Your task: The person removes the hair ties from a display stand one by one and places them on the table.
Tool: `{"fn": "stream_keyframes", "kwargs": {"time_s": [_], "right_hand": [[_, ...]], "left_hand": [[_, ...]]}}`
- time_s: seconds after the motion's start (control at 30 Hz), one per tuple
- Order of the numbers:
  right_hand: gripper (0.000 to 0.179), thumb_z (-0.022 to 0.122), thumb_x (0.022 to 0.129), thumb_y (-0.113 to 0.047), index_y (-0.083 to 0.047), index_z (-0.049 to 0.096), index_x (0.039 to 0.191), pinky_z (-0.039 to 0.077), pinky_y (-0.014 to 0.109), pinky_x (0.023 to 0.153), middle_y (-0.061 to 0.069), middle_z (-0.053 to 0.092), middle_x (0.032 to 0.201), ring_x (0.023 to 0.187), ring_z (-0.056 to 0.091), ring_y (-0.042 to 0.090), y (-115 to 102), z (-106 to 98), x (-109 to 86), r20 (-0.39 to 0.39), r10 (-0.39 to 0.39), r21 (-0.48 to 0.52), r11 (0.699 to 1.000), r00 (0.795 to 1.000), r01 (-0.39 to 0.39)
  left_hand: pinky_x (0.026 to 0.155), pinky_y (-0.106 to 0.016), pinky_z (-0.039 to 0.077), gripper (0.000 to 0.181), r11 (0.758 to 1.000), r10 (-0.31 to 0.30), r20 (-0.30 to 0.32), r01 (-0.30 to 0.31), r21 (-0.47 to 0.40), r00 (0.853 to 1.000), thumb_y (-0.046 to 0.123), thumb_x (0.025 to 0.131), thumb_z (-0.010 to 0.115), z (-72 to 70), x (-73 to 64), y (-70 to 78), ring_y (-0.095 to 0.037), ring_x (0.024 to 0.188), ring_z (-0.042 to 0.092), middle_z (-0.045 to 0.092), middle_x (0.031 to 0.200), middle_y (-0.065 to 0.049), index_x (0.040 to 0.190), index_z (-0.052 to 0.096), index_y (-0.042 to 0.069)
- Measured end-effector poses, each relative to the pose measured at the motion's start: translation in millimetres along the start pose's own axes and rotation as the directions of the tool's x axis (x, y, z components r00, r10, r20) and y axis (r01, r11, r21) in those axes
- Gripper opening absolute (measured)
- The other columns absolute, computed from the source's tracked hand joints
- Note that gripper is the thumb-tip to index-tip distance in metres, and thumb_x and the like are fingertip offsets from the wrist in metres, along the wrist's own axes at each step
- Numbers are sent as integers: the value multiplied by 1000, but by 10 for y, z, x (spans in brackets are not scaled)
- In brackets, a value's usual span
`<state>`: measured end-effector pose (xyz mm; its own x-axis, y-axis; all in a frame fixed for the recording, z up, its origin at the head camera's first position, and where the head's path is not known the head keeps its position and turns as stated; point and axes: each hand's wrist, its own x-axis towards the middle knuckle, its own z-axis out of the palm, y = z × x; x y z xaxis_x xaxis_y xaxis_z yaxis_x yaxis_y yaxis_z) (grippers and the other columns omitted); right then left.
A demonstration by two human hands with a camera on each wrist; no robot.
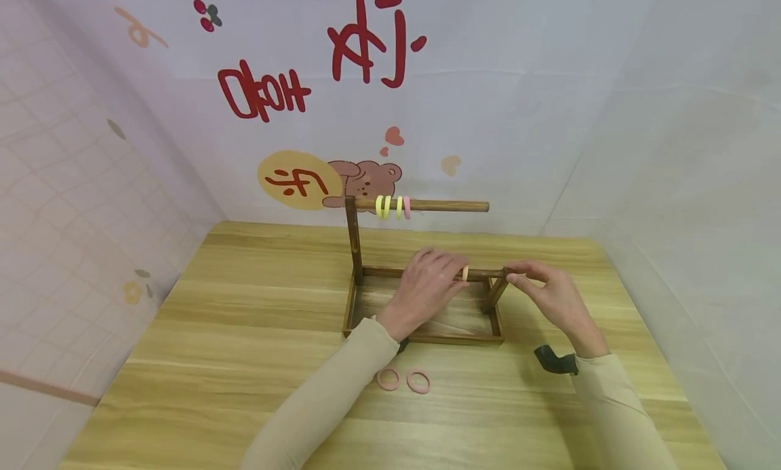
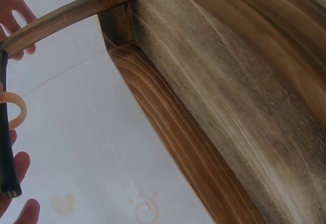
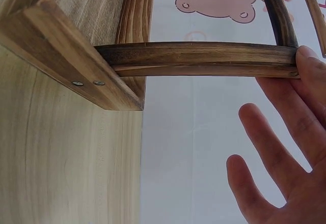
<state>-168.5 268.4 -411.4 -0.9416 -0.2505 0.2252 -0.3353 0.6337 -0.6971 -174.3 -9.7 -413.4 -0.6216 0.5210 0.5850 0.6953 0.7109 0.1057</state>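
A brown wooden rack [image 1: 427,338] has a tray base, a tall post carrying an upper rod [image 1: 454,205], and a short post [image 3: 204,59] carrying a lower rod [image 1: 486,274]. Around the lower rod is a peach ring [image 1: 465,273], which also shows in the left wrist view as a peach loop [image 2: 23,111]. My left hand [image 1: 427,280] pinches this ring from the left, its fingers partly hidden. At the rack's right side, my right hand [image 1: 555,297] pinches the short post's top end between thumb and index finger; its other fingers are spread.
Several yellow rings [image 1: 383,207] and a pink ring [image 1: 407,208] hang on the upper rod. Two pink rings [image 1: 418,382] lie on the wooden table [image 1: 262,307] in front of the tray. A printed white cloth [image 1: 500,104] stands behind.
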Motion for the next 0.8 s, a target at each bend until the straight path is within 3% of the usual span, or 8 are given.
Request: {"fn": "stream_keyframes", "kwargs": {"time_s": [0.27,0.8], "right_hand": [[31,66,104,-31,-12,73,127,47,68,98,14,73,126,124,61,42,-13,9,-7,0,3,0,1000,1000,-3],[33,65,104,-33,-10,72,128,47,68,99,15,72,126,124,61,43,-12,6,-11,8,9,-3,1000,1000,-9]], "left_hand": [[114,-43,43,48,1000,-25,12,25,-18,1000,38,93,78,-11,-71,-94,-19,118,68,72,129,-2,133,68,14],[110,-44,47,40,998,-9,-77,4,-60,997,36,89,83,-35,-190,-260,-18,110,71,75,122,0,122,75,15]]}}
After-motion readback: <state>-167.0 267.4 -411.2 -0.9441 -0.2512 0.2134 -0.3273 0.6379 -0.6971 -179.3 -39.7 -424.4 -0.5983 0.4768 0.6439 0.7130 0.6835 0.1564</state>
